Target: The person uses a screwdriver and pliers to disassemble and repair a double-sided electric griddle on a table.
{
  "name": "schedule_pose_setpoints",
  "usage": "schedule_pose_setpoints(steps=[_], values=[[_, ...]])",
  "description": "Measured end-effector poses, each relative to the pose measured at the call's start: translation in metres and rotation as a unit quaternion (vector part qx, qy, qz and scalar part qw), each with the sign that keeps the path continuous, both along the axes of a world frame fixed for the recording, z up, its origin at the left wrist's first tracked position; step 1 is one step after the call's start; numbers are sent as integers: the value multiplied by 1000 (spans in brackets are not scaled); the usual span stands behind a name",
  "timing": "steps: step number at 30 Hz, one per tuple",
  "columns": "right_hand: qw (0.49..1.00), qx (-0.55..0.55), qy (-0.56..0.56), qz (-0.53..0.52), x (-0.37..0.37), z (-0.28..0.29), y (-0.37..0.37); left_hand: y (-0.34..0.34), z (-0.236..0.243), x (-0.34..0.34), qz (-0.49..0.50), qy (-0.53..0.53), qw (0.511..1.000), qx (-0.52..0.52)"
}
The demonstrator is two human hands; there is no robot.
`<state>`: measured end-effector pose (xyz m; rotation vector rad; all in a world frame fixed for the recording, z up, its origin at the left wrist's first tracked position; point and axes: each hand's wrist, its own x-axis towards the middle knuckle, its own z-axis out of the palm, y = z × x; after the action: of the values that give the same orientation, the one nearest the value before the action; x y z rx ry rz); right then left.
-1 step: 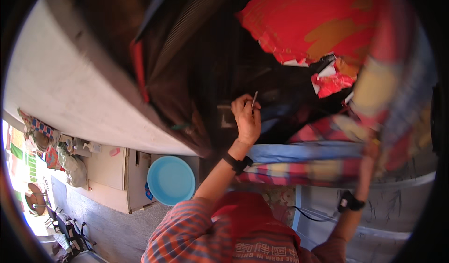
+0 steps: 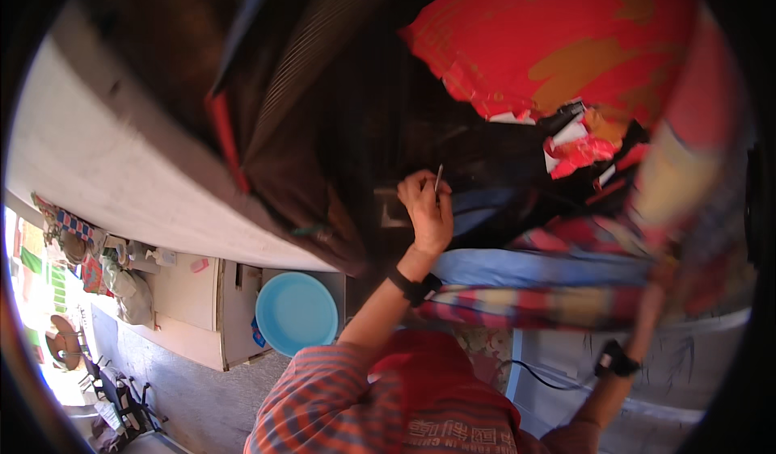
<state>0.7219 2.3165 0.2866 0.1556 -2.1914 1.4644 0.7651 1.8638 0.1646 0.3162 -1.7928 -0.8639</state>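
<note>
My left hand (image 2: 427,216) is closed on a slim silver object (image 2: 439,174), too small to name, above a dark surface (image 2: 388,98). My blurred right hand (image 2: 663,271) grips the edge of a red, yellow and blue checked quilt (image 2: 691,167) at the right; its fingertips are partly hidden. A blue cloth layer (image 2: 550,268) lies along the quilt's folds. Beyond my hands lies a large red sheet (image 2: 550,38) with gold patterns, its near edge torn into crumpled scraps (image 2: 582,155).
Brown fabric (image 2: 315,212) borders a pale wall or panel (image 2: 137,163) on the left. A light blue basin (image 2: 296,313) stands beside a white cabinet (image 2: 186,300). Piled cloths (image 2: 125,292) and dark folded gear (image 2: 113,397) are at the far left. A black cable (image 2: 541,377) runs below.
My right hand and the checked quilt have moved rightward and slightly down. The red sheet and my left hand appear slightly lower in view.
</note>
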Motion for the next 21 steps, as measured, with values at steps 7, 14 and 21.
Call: schedule_pose_setpoints(steps=[7, 14, 21], values=[[987, 71, 144, -7, 58, 53, -29, -50, 1, -53, -10, -8, 999, 33], [942, 54, -55, 326, -28, -11, -149, -82, 2, -163, -130, 17, 983, 126], [845, 145, -128, 499, -199, -69, -316, -160, -41, -251, -329, -11, 923, 198]])
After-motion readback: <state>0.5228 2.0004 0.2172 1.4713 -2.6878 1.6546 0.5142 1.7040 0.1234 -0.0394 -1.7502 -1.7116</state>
